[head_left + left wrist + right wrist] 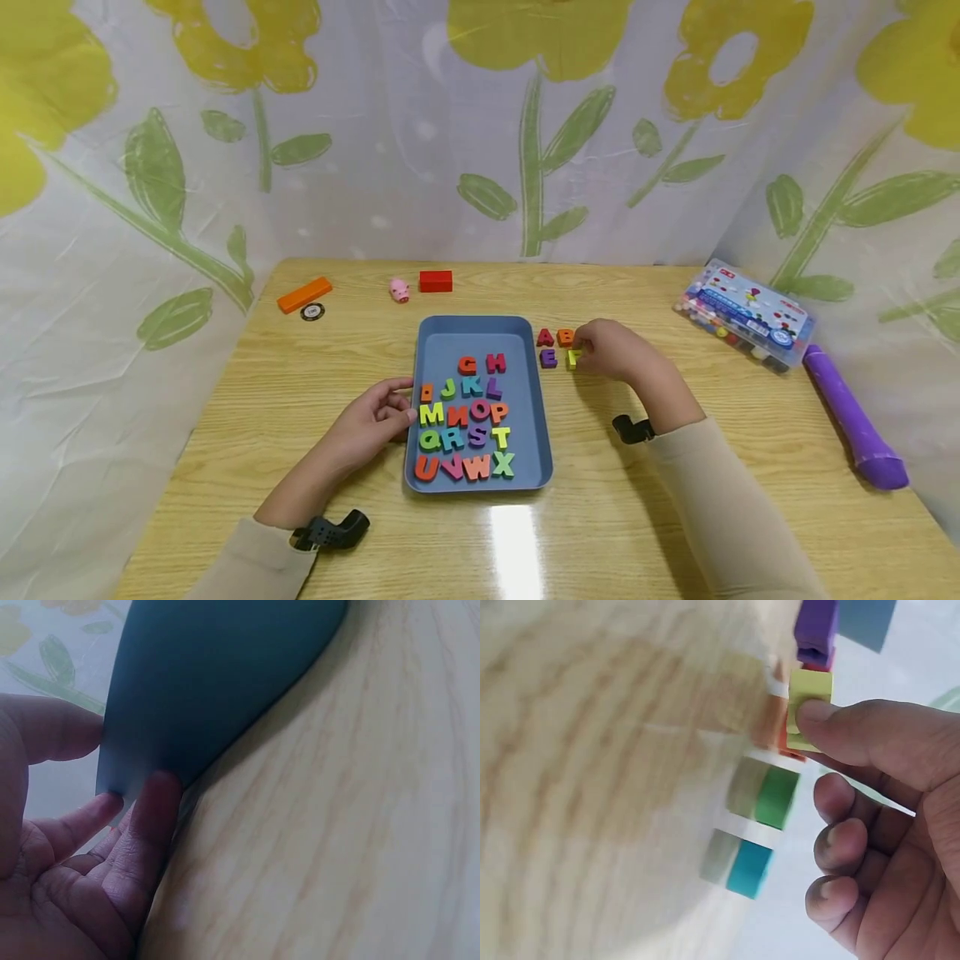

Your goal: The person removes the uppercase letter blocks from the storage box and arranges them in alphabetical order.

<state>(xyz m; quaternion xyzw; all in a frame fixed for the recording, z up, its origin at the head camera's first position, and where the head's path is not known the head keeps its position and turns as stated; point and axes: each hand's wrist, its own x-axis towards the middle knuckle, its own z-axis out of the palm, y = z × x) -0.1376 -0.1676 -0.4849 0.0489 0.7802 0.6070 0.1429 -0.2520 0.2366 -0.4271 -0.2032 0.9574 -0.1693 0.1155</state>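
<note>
A blue-grey tray (540, 400) holds rows of coloured letter blocks, among them a yellow M (432, 414) and a teal K (472, 385). My left hand (377, 423) is at the tray's left side, its fingertips (159, 796) touching the outer wall. To the right of the tray, my right hand (613, 350) pinches a yellow letter F (808, 684), the thumb on its near face. Around it stand a red A (545, 337), an orange B (566, 337) and a purple E (548, 358). In the right wrist view, a green block (777, 797) and a teal block (749, 868) stand beyond the fingers.
At the back left lie an orange bar (304, 295), a round black-rimmed chip (312, 312), a pink pig figure (399, 290) and a red block (436, 282). A clear craft box (746, 312) and a purple tapered stick (855, 417) lie on the right. A flowered curtain (405, 167) surrounds the wooden table.
</note>
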